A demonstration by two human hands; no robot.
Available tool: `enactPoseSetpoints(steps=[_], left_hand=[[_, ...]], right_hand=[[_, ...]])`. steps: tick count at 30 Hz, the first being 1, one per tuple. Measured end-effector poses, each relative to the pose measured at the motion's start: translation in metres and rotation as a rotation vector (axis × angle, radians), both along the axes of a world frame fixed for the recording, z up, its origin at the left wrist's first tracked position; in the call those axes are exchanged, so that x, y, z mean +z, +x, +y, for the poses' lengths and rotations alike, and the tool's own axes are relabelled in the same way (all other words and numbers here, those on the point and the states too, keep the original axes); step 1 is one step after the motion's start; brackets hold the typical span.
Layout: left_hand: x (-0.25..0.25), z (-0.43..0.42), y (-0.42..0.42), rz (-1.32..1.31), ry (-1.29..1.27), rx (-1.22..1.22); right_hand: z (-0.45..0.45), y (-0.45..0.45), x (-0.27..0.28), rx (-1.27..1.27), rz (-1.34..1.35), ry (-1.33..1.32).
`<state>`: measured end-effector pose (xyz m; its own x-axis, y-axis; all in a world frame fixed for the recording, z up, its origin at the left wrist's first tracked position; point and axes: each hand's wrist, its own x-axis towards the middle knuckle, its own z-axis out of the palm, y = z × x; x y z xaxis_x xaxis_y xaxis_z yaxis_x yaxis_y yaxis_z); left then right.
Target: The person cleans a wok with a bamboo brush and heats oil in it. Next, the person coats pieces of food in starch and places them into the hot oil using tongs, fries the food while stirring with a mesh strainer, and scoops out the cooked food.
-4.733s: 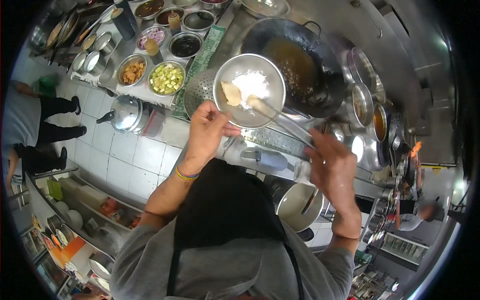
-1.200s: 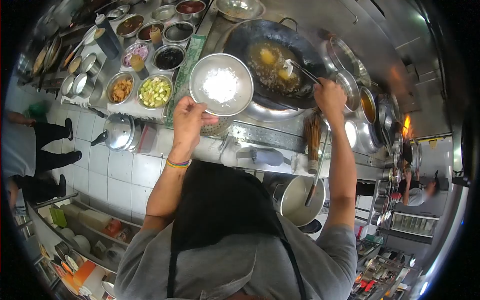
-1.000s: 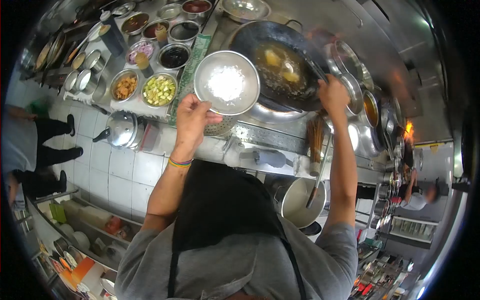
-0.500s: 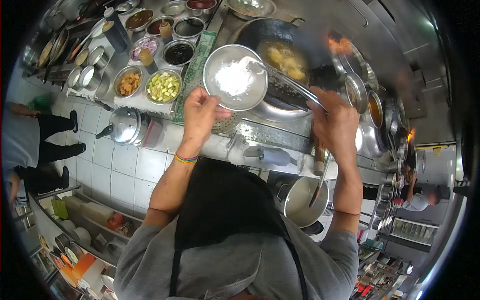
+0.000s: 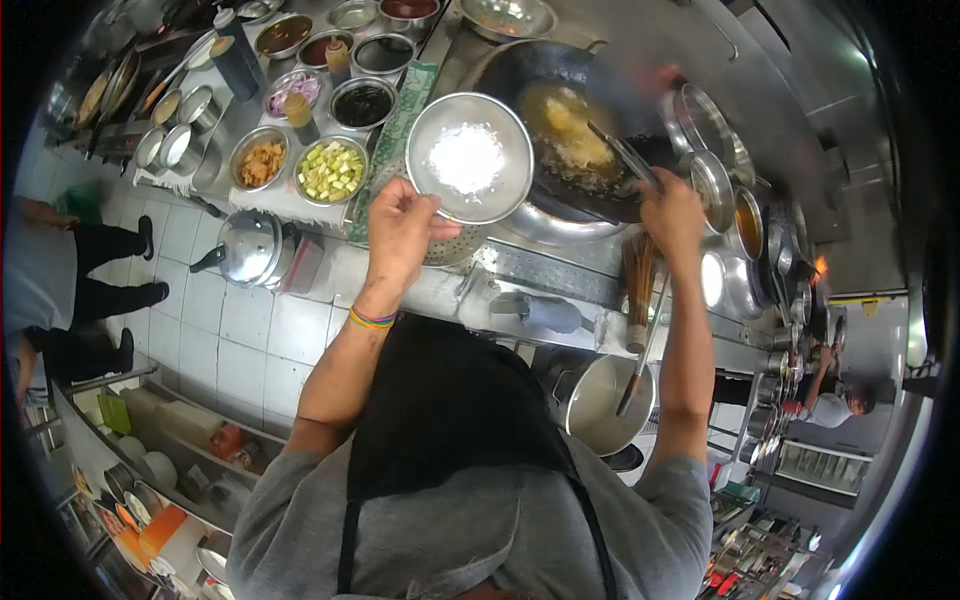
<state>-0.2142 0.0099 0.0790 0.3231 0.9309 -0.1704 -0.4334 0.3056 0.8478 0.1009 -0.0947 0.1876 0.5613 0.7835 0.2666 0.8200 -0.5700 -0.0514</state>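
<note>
My left hand [image 5: 402, 232] grips the lower rim of a round metal bowl [image 5: 500, 200], fingers closed on it. White powder [image 5: 466, 158] lies inside the bowl. Over the right side of a dark wok [image 5: 495, 75], my right hand [image 5: 672, 215] is closed round metal tongs [image 5: 632, 158], whose tips reach in towards the food. Yellowish pieces [image 5: 580, 148] sit in bubbling oil within the wok. Part of a perforated metal strainer [image 5: 455, 248] shows below the bowl.
Bowls of green cubes [image 5: 330, 171], brown pieces [image 5: 260, 163] and dark sauce [image 5: 364, 103] stand at the left. A bamboo brush [image 5: 638, 285] is below the wok, a large pot [image 5: 605, 405] lower down. People [image 5: 45, 270] stand at far left and far right.
The tongs dipped into the bowl about half a second ago and are now back over the wok with my right hand. The bowl stays in my left hand.
</note>
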Motion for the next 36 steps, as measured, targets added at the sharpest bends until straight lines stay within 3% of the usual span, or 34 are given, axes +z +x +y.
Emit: enactPoseSetpoints(steps=[3, 9, 15, 21, 30, 36], left_hand=[[0.001, -0.002, 0.002, -0.005, 0.018, -0.025], [0.015, -0.01, 0.013, -0.012, 0.065, -0.09], [0.004, -0.002, 0.011, 0.012, 0.021, -0.062], [0.009, -0.003, 0.013, 0.004, 0.062, -0.08], [-0.001, 0.006, 0.014, -0.012, 0.002, -0.034], [-0.011, 0.011, 0.008, -0.018, -0.001, 0.017]], right_hand=[[-0.014, -0.054, 0.046, 0.325, -0.016, 0.067], [-0.001, -0.097, 0.038, 0.502, -0.061, -0.051], [-0.014, -0.092, 0.06, 0.465, 0.013, 0.158], [-0.004, -0.092, 0.035, 0.461, -0.064, 0.011], [-0.013, -0.086, 0.05, 0.442, 0.022, 0.233], [-0.008, -0.064, 0.054, 0.226, -0.009, 0.3]])
